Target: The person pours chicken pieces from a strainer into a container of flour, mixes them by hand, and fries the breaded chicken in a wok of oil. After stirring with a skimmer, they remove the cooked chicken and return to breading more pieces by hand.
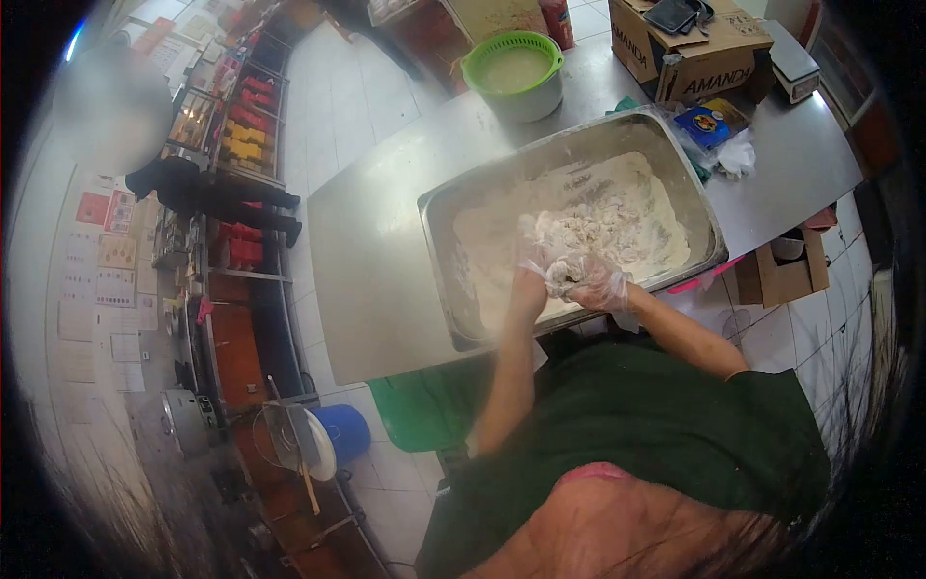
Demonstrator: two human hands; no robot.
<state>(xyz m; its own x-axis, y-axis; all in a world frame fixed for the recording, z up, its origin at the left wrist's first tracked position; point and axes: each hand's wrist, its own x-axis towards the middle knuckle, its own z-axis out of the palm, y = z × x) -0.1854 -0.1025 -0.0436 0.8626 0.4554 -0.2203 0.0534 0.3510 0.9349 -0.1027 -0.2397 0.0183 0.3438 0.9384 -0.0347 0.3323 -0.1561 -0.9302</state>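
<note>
A deep metal tray point(446, 280) holds white flour point(666, 207) and a heap of flour-coated pieces point(593, 227). Over its near side my two hands are close together in clear plastic gloves. The fingers of my right hand point(603, 287) curl around a floured piece point(567, 275), pale and lumpy; the coating hides what food it is. My left hand point(531, 259) is beside that piece, at the edge of the heap, its fingers blurred by motion and flour dust.
The tray stands on a metal table point(362, 241). Behind it are a green colander point(511, 63), a cardboard box point(690, 58) and a scale point(793, 72). A blue packet point(704, 125) lies by the tray's right corner. A person point(212, 188) stands by the shelves at left.
</note>
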